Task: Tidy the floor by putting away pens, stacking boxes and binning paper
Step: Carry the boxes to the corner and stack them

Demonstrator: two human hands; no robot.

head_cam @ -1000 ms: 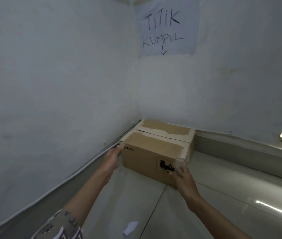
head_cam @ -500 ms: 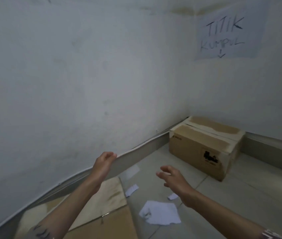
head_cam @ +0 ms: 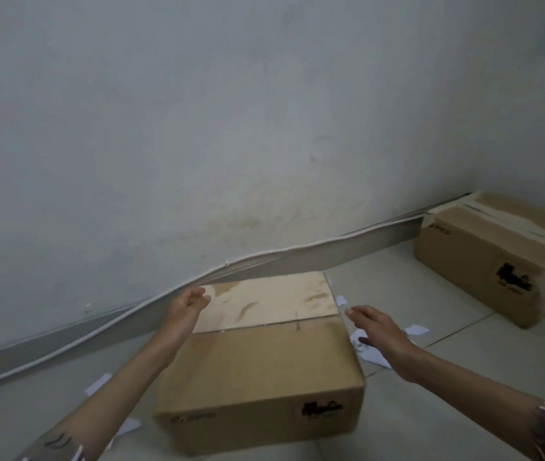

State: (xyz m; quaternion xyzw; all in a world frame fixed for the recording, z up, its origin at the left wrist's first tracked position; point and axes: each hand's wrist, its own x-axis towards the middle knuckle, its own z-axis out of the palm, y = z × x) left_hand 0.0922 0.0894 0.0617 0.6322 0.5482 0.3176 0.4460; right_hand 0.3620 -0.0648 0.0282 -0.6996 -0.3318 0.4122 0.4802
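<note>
Both hands have left the corner cardboard box point(head_cam: 497, 257), which now sits at the far right against the wall point(head_cam: 198, 111), and the view has swung left to a second cardboard box point(head_cam: 261, 371) lying on the floor point(head_cam: 431, 394) directly in front of the person. A second ago the hands were pressed to the sides of the corner box; now they reach toward the near one.

The left hand point(head_cam: 188, 302) hovers at the near box's far left corner, fingers loosely curled, gripping nothing; whether the fingertips touch the cardboard cannot be told. The right hand point(head_cam: 376, 329) is spread with fingers straight, just beside the box's right edge and apart from it, holding nothing.

The near box is closed, its top split by a seam into a paler far flap and a darker near flap, with a black printed mark on the front face at the lower right. The corner box carries a similar black mark on its side and strips of pale tape across its top.

Torn paper scraps point(head_cam: 416, 330) lie on the floor tiles to the right of the near box, partly under the right hand, and more paper bits point(head_cam: 98, 383) lie to its left beneath the left forearm. A grey skirting board point(head_cam: 65, 344) runs along the foot of the wall.
</note>
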